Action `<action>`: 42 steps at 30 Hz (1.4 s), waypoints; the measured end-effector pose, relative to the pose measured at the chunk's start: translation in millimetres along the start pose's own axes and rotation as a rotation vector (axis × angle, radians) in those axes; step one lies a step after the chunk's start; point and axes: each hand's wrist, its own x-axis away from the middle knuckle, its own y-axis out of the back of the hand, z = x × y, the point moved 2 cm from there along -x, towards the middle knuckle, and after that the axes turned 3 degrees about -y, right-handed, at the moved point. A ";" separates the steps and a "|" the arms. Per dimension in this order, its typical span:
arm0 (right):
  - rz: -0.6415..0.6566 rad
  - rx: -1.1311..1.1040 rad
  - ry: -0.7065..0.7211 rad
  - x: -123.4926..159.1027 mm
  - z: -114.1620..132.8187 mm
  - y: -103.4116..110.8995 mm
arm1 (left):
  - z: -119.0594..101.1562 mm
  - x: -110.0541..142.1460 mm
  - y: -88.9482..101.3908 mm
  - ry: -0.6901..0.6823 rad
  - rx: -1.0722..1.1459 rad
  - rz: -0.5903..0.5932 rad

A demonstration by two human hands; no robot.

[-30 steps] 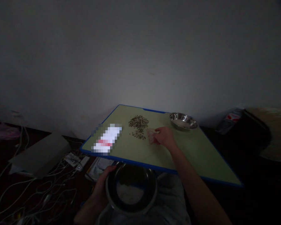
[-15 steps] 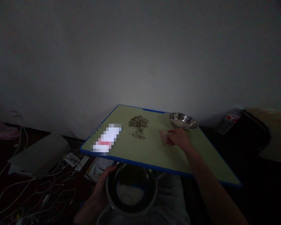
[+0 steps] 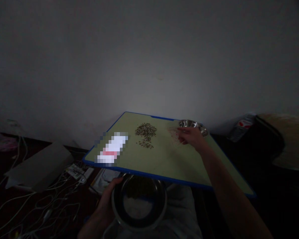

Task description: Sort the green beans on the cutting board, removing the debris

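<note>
My left hand (image 3: 111, 190) grips the left rim of a deep metal bowl (image 3: 139, 229), tilted over my lap under the table's near edge. Dark greenish bits (image 3: 141, 187) lie inside it. My right hand (image 3: 191, 136) is closed over the right side of the table, pinching a thin, see-through piece with reddish print (image 3: 173, 133), perhaps a plastic packet; motion blurs it. Just behind that hand, and partly hidden by it, stands a shallow shiny metal bowl (image 3: 186, 123). Small dark seed-like bits (image 3: 146, 131) lie scattered on the pale green tabletop (image 3: 161, 162).
A lit, pixelated phone-like screen (image 3: 112, 148) lies at the table's left. On the floor to the left are a grey box (image 3: 41, 164), tangled white cables (image 3: 47, 214) and a power strip (image 3: 76, 171). A pale wall (image 3: 149, 59) rises behind the table's blue edge.
My right hand has lifted slightly with the see-through piece, now covering part of the shallow bowl. My left hand keeps its hold on the deep bowl. The view has shifted a little.
</note>
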 end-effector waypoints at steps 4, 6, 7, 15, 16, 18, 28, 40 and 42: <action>0.045 0.143 0.125 2.5 -1.0 -22.3 | 0.7 1.3 -2.2 0.019 0.009 0.019; 0.048 0.272 0.188 7.5 -0.7 -34.4 | 0.5 2.9 -3.7 0.025 0.026 0.023; 0.039 0.343 0.226 10.2 -0.1 -39.4 | 0.1 3.8 -4.3 0.019 0.036 0.021; 0.042 0.489 0.362 21.8 -0.1 -61.5 | 1.0 1.2 -1.9 0.014 0.045 0.059; 0.049 0.487 0.375 22.6 -0.7 -63.9 | 1.4 0.2 -1.2 0.007 0.046 0.060; 0.069 0.471 0.397 23.9 -2.1 -68.4 | 1.9 -0.9 -0.1 -0.001 0.035 0.050; 0.131 0.312 0.420 23.6 -8.2 -78.5 | -0.1 2.6 -4.4 0.000 -0.005 0.022; 0.178 0.229 0.431 26.5 -8.1 -79.8 | -2.4 4.7 -5.3 -0.015 0.016 -0.006; 0.162 0.216 0.438 26.9 -7.8 -79.8 | -2.0 4.5 -5.6 0.005 0.016 0.004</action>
